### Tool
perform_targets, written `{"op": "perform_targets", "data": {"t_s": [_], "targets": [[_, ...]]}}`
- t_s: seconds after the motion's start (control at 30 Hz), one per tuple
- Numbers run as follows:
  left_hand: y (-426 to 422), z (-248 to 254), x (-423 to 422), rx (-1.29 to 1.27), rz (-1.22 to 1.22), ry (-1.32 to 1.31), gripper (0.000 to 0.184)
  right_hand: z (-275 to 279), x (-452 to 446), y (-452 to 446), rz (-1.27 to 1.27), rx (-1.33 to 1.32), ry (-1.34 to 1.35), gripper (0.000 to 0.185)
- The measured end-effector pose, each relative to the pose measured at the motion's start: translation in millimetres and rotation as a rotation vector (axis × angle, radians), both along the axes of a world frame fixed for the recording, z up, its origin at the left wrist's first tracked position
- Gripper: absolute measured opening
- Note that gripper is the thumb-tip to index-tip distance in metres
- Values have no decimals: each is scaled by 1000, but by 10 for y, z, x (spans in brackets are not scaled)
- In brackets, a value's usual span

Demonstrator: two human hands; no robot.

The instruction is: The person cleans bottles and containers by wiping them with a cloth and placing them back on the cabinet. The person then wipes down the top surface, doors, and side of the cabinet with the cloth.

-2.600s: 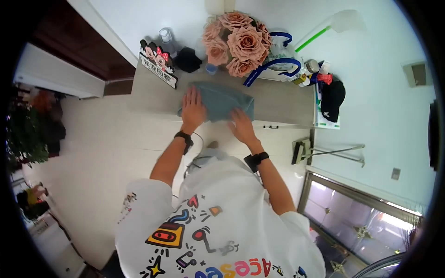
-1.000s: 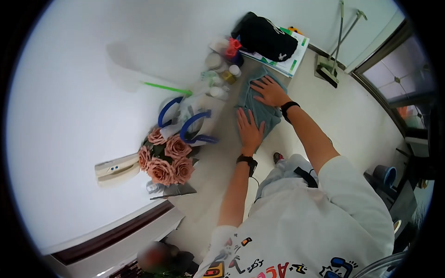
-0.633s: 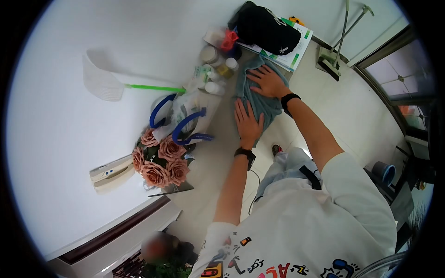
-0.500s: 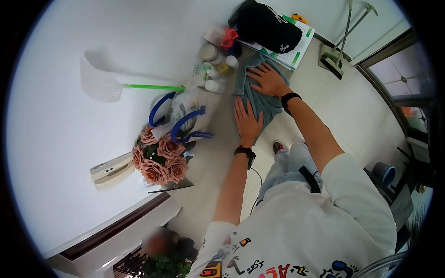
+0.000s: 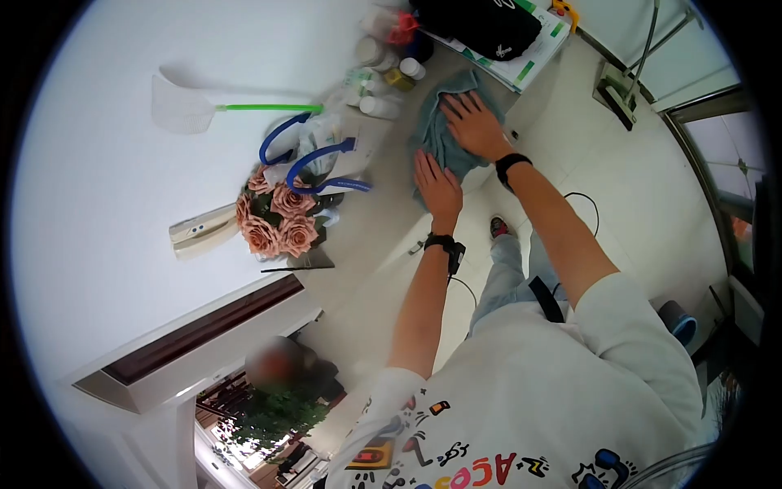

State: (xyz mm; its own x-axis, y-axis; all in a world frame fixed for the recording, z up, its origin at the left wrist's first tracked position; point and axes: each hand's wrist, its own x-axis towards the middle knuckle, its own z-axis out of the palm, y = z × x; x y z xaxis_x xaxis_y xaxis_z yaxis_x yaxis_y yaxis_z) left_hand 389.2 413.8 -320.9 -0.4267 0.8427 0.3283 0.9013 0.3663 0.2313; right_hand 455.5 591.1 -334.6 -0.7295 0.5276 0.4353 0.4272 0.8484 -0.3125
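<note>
A grey-green cloth (image 5: 429, 129) lies crumpled on a light surface (image 5: 383, 175), close to its edge. My right hand (image 5: 476, 129) rests on the upper part of the cloth, palm down with fingers spread. Lower down, my left hand (image 5: 440, 189) presses its outstretched fingers on the cloth's near part. Neither hand is wrapped around anything. Small white bottles and jars (image 5: 379, 107) stand just left of the cloth.
A black cloth item (image 5: 485, 24) lies on papers (image 5: 533, 61) beyond the cloth. Left are a bag with blue handles (image 5: 322, 155), pink roses (image 5: 293, 200), a green-handled fly swatter (image 5: 269, 107) and a beige telephone (image 5: 204, 231). A broom and dustpan (image 5: 617, 91) stand right; another person (image 5: 297, 371) is below left.
The camera view has shifted, so surrounding objects sit higher in the picture. Both hands stay flat on the cloth, whose folds and lower edge have changed shape.
</note>
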Motion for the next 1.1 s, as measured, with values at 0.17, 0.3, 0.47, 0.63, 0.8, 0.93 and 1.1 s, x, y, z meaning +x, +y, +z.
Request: {"op": "perform_targets", "data": {"t_s": [0.17, 0.3, 0.47, 0.63, 0.8, 0.93, 1.1], "targets": [[-218, 27, 352, -46, 50, 3, 50, 24, 315, -268, 100, -14, -34, 47], [-358, 39, 508, -71, 105, 23, 55, 60, 460, -331, 155, -20, -10, 46], [-498, -34, 486, -10, 230, -96, 49, 148, 553, -314, 242, -51, -42, 32], [-704, 83, 519, 128, 486, -360, 44, 151, 611, -418, 265, 32, 11, 24], [-1147, 190, 591, 176, 652, -291, 33, 60, 611, -358, 334, 15, 9, 25], [-1306, 522, 603, 23, 913, -267, 25, 142, 436, -326, 345, 5, -94, 29], [-1428, 809, 425, 433, 1082, -813, 29, 111, 228, -475, 511, -86, -80, 37]]}}
